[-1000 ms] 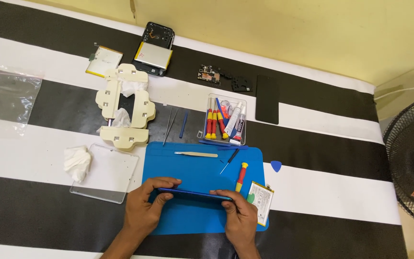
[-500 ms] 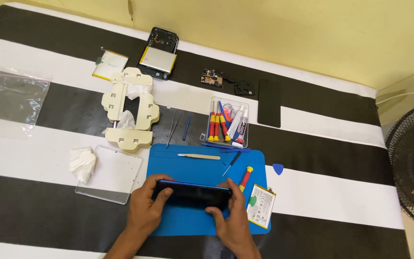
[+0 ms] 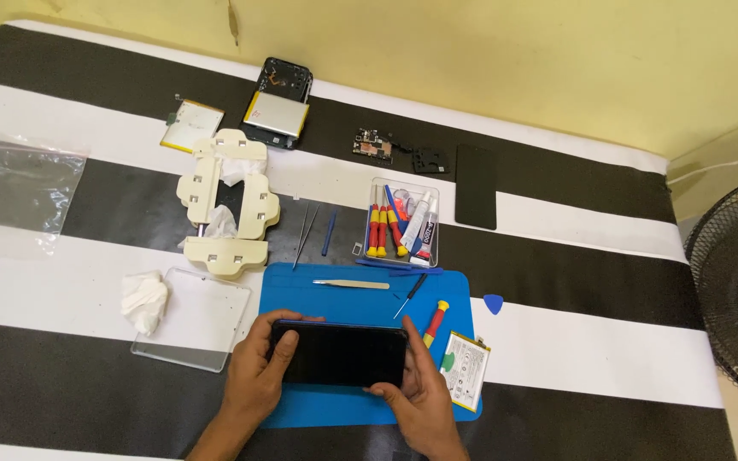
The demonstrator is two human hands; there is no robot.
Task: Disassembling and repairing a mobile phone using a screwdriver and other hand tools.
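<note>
Two hands hold one flat black rectangular phone [image 3: 339,353] between them, its dark glass face turned up toward us. Our left hand [image 3: 258,376] grasps the phone's left end, thumb laid over the glass and fingers curled under the edge. Our right hand [image 3: 416,397] grasps the right end from below, thumb along the lower edge. The phone sits just above the blue rubber work mat [image 3: 360,286] that lies on the black-and-white striped desk [image 3: 600,341].

Just right of our right hand we see a small white-labelled flat battery [image 3: 465,370] on the mat's corner, and beside it, a little farther from us, a red-and-yellow-handled screwdriver [image 3: 435,322]. Beyond the hands, on the mat, lie pale metal tweezers [image 3: 352,284]. Farther beyond stands a clear plastic tray of red-handled tools [image 3: 401,224]. A small blue triangular pick [image 3: 493,303] lies on the desk beyond and right of our right hand.

Left of our left hand rests a clear rectangular plastic sheet [image 3: 194,320], with crumpled white tissue [image 3: 144,300] at its far left edge. Beyond that sits a cream plastic clamp jig [image 3: 226,202].
</note>
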